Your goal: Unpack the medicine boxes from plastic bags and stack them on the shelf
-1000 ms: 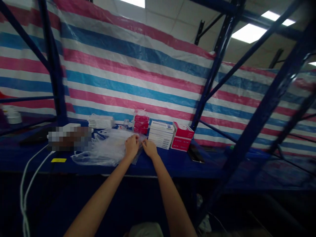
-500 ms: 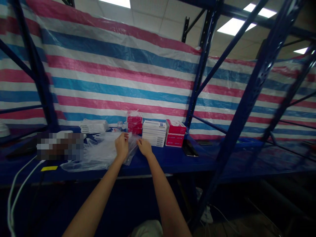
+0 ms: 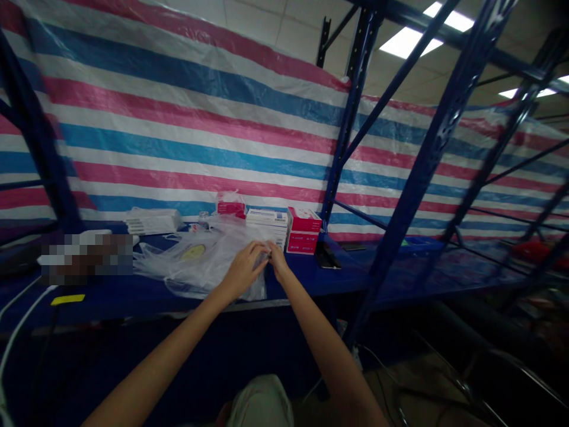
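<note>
A clear plastic bag (image 3: pixel 213 261) lies spread over the blue shelf, with a yellowish round patch showing at its left part. At the bag's right edge, my left hand (image 3: pixel 246 268) has its fingers curled and closed on the plastic. My right hand (image 3: pixel 278 261) meets it there, fingertips pinched on the same edge. Just behind the hands stand a stack of white boxes (image 3: pixel 269 220) and, to its right, stacked red and white boxes (image 3: pixel 303 232). Another red box (image 3: pixel 230 204) sits behind the bag, partly covered by plastic.
White boxes (image 3: pixel 153 220) in plastic lie at the back left, near a small clear jar (image 3: pixel 203 219). A dark phone (image 3: pixel 328 256) rests right of the red boxes. A yellow strip (image 3: pixel 68 299) and white cables are at left. A blue rack post (image 3: pixel 413 178) rises at right.
The camera view has shifted to the right. Both hands have come together at the bag's edge, and the plastic has been drawn to the right, partly in front of the white boxes.
</note>
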The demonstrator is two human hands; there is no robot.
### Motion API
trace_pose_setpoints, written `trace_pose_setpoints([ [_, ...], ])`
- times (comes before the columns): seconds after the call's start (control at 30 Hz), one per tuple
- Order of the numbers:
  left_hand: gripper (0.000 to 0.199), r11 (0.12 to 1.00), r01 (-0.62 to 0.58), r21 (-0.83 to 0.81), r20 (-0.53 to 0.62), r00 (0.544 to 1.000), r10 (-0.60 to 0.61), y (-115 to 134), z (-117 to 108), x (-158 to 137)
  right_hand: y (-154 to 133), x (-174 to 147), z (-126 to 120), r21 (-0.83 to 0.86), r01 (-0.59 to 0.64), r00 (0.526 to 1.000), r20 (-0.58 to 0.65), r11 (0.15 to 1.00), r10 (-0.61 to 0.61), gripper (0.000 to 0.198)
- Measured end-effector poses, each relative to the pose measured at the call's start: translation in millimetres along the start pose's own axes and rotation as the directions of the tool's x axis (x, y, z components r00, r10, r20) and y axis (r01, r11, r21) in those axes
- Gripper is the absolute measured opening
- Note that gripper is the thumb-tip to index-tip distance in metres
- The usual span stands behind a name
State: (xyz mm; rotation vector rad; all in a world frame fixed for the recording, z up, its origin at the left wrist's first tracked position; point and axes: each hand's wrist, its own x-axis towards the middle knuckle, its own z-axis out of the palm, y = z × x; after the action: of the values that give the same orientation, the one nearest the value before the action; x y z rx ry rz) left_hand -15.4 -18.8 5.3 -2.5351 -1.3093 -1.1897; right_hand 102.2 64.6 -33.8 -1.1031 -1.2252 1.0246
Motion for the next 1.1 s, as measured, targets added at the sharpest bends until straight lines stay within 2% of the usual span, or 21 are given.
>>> trace_pose_setpoints([
  [0.07, 0.025, 0.998, -0.004, 0.061, 0.014, 1.0, 0.003, -5.5, -10.6, -17.8, 4.1, 2.8, -12.2, -0.063, 0.005, 1.0, -0.014, 0.998, -0.006, 0.032],
  [0.17, 0.03, 0.974, 0.173, 0.149, -0.017, 0.985, -0.172, -34.2, -30.0, -48.5, 11.2, 8.0, -21.1, -0.171, 0.018, 0.999, -0.048, 0.985, -0.026, 0.027],
  [0.23, 0.034, 0.932, 0.316, 0.176, -0.033, 0.948, -0.315, -62.5, -41.2, -66.1, 15.6, 11.1, -22.3, -0.228, 0.037, 0.996, -0.07, 0.973, -0.054, 0.026],
  [0.33, 0.035, 0.9, 0.41, 0.15, 0.047, 0.906, -0.42, -99.9, -51.3, -81.1, 21.4, 14.6, -20.9, -0.268, 0.069, 0.992, -0.084, 0.961, -0.095, 0.03],
  [0.4, 0.034, 0.909, 0.398, 0.12, 0.131, 0.902, -0.412, -111.9, -52.9, -82.2, 24.9, 16.2, -19.5, -0.275, 0.077, 0.991, -0.082, 0.958, -0.103, 0.03],
  [0.47, 0.033, 0.917, 0.381, 0.12, 0.177, 0.901, -0.397, -112.5, -50.9, -77.8, 28.3, 17.5, -18.5, -0.274, 0.081, 0.991, -0.076, 0.958, -0.106, 0.028],
  [0.57, 0.028, 0.913, 0.38, 0.151, 0.164, 0.901, -0.402, -104.2, -43.8, -67.2, 32.6, 19.5, -18.4, -0.26, 0.095, 0.988, -0.091, 0.961, -0.122, 0.027],
  [0.63, 0.026, 0.925, 0.36, 0.121, 0.138, 0.917, -0.375, -100.7, -37.6, -60.8, 34.4, 20.8, -19.5, -0.243, 0.109, 0.984, -0.111, 0.964, -0.14, 0.03],
  [0.7, 0.028, 0.944, 0.329, 0.002, 0.1, 0.94, -0.327, -100.8, -31.3, -55.5, 35.3, 21.5, -21.2, -0.22, 0.13, 0.979, -0.126, 0.967, -0.161, 0.034],
  [0.77, 0.033, 0.93, 0.31, -0.196, 0.084, 0.95, -0.299, -102.4, -26.1, -50.7, 35.8, 21.4, -23.1, -0.199, 0.157, 0.972, -0.14, 0.967, -0.187, 0.036],
  [0.87, 0.04, 0.807, 0.342, -0.482, 0.127, 0.938, -0.322, -103.5, -21.2, -42.8, 36.3, 19.7, -25.3, -0.194, 0.188, 0.962, -0.164, 0.963, -0.221, 0.038],
  [0.93, 0.047, 0.692, 0.407, -0.597, 0.177, 0.907, -0.382, -102.8, -19.0, -36.8, 36.3, 18.1, -25.6, -0.212, 0.196, 0.957, -0.17, 0.957, -0.234, 0.04],
  [1.03, 0.06, 0.532, 0.529, -0.661, 0.266, 0.828, -0.493, -101.2, -16.5, -27.1, 34.8, 15.6, -24.5, -0.275, 0.184, 0.959, -0.159, 0.944, -0.234, 0.045],
  [1.1, 0.053, 0.488, 0.57, -0.661, 0.3, 0.797, -0.525, -100.8, -16.7, -20.9, 32.2, 14.3, -23.5, -0.338, 0.162, 0.961, -0.158, 0.927, -0.225, 0.047],
])
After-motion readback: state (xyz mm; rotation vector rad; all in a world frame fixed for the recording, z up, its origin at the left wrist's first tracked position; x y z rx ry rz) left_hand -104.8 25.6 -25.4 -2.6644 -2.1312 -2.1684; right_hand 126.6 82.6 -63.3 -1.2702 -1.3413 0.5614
